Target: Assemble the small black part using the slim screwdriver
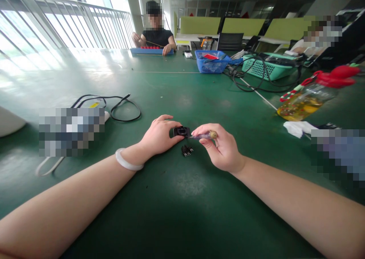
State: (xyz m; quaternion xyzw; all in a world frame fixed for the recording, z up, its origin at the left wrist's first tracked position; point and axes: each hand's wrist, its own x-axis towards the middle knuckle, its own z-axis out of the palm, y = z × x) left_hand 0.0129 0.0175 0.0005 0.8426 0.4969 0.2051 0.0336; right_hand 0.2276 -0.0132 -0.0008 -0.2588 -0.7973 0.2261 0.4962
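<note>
My left hand, with a white bangle at the wrist, grips a small black rectangular part with an open centre against the green table. From the right, my right hand holds a screwdriver by its clear, purplish handle. Its thin shaft points left and reaches the near right edge of the black part; whether the tip touches it I cannot tell. Just below, a few small black pieces with metal prongs lie together on the table.
A black cable and a blurred-out object lie at left. On the right, a red-capped bottle stands beside white tissue. Blue and green baskets with tangled cables are farther back. Another person sits at the far end.
</note>
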